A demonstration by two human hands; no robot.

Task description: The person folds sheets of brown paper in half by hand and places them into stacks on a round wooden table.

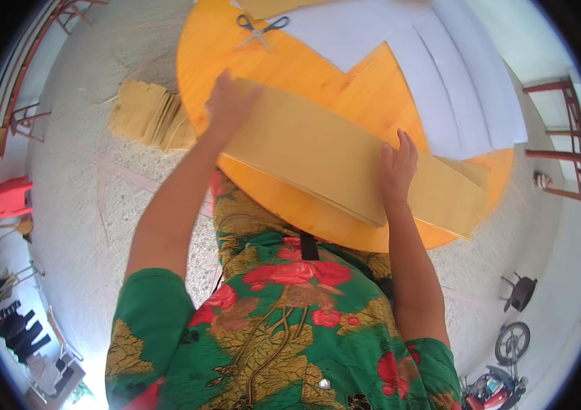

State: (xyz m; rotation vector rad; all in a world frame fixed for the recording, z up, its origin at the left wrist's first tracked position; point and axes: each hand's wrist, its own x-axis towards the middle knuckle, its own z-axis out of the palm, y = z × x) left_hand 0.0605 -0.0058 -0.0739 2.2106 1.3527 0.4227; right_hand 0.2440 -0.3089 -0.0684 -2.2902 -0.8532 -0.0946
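Note:
A stack of long brown paper sheets (306, 148) lies slantwise over the near part of a round orange wooden table (280, 189). My left hand (231, 107), blurred, is at the stack's left end, its thumb side over the top sheet. At the right end, my right hand (398, 166) rests on edge against the paper, thumb and fingers apart and pointing up. More brown paper (447, 192) extends beyond that hand to the table's right rim. Whether the left fingers grip the stack is unclear.
Scissors with dark handles (257, 32) lie open at the far left of the table. White sheets (454, 92) cover its far right. A brown paper bundle (152, 115) is left of the table. Farther off are a red stool (11, 197) and a motorcycle (495, 387).

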